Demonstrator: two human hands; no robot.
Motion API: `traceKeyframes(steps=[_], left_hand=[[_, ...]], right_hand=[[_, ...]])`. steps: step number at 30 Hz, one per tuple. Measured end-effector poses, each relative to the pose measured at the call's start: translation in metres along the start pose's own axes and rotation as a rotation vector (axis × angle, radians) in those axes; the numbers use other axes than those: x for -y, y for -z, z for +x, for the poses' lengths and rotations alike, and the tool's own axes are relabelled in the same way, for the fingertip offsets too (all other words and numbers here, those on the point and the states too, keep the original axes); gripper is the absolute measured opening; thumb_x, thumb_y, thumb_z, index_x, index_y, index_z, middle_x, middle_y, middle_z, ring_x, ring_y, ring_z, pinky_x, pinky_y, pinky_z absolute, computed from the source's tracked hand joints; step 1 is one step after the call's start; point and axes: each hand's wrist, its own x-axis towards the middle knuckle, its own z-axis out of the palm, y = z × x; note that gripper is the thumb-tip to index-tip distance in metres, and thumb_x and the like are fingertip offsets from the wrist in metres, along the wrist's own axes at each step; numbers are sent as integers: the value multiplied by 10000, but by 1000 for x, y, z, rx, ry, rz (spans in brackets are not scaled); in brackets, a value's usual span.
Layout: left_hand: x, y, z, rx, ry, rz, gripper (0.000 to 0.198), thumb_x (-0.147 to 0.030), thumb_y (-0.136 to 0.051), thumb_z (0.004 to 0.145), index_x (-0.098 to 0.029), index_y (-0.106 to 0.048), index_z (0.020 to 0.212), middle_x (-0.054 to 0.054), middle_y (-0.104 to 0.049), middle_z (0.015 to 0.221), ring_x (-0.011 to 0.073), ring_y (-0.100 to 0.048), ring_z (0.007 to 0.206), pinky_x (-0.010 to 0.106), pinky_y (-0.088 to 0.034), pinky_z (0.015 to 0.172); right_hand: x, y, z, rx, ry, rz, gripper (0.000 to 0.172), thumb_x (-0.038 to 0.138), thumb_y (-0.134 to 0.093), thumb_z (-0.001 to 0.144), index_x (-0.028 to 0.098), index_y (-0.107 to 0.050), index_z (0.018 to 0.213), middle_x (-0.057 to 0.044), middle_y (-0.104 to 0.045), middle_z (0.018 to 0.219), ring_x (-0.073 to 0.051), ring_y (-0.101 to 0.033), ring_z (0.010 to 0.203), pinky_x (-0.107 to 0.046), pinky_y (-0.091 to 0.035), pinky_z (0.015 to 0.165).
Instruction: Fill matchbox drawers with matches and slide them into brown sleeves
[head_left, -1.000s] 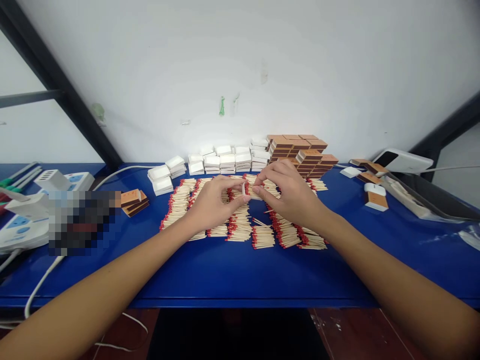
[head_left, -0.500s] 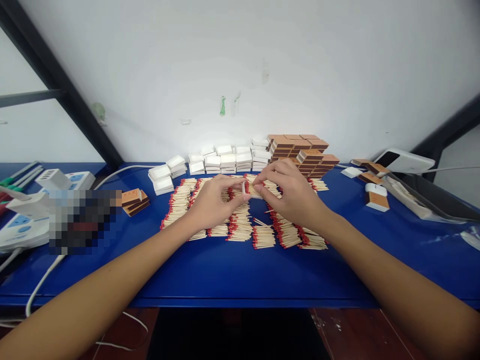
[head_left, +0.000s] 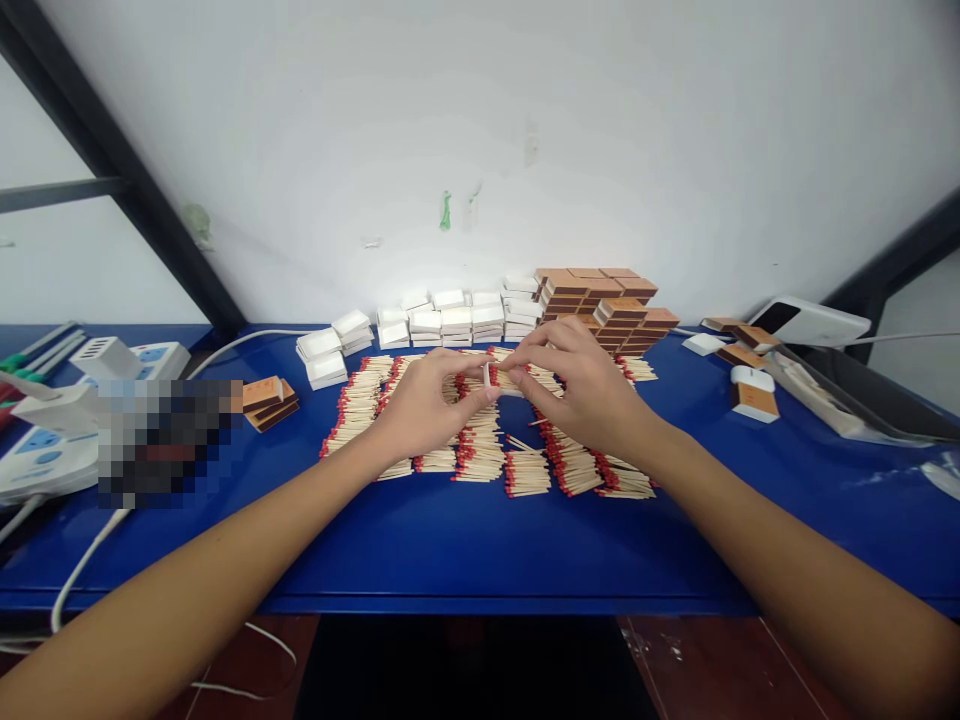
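Note:
A small white matchbox tray (head_left: 487, 376) is pinched at its left end between the thumb and fingers of my left hand (head_left: 421, 405). My right hand (head_left: 589, 385) meets it from the other side, thumb and fingers closed on matchsticks at the tray; its fingers partly cover them. Beneath and around both hands lie rows of red-tipped matchsticks (head_left: 480, 458). A short pile of matchsticks (head_left: 527, 474) lies in front of the tray, with a few loose ones slanting at its top.
Behind the matches stand stacked white trays (head_left: 456, 322) and piled brown matchboxes (head_left: 589, 290). More matchboxes (head_left: 266, 400) sit at left near a power strip (head_left: 161, 362). At right are a white device (head_left: 817, 320), several matchboxes (head_left: 756, 402) and a dark pouch (head_left: 862, 395) on the blue table (head_left: 480, 560).
Almost nothing differs. Both hands stay at the tray, with only a very slight shift of the right fingers.

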Motion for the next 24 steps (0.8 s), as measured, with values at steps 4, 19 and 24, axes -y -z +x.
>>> traceKeyframes(steps=[4,19,24], left_hand=[[-1,0,0,-2,7,-4,181,-382,-747,968,-277,-822,1096,40,-821,1165,267,-726,1115,448,-556,992],[-5,1,-1,2,28,-23,216,-365,-755,958,-280,-814,1148,42,-809,1228,269,-720,1158,464,-541,1041],[-2,1,-1,11,43,-21,232,-393,-752,965,-265,-819,1146,54,-809,1194,265,-722,1121,449,-543,1020]], right_hand=[[0,0,0,9,7,13,140,213,-600,1049,245,-736,1052,-93,-698,1032,-284,-582,1006,-482,-482,897],[3,1,1,8,-86,19,78,302,-600,1051,271,-659,1011,-76,-710,1004,-297,-583,1001,-473,-458,883],[-4,2,1,-3,-96,-8,103,319,-592,1051,264,-665,1004,-80,-713,1001,-300,-595,1009,-468,-460,878]])
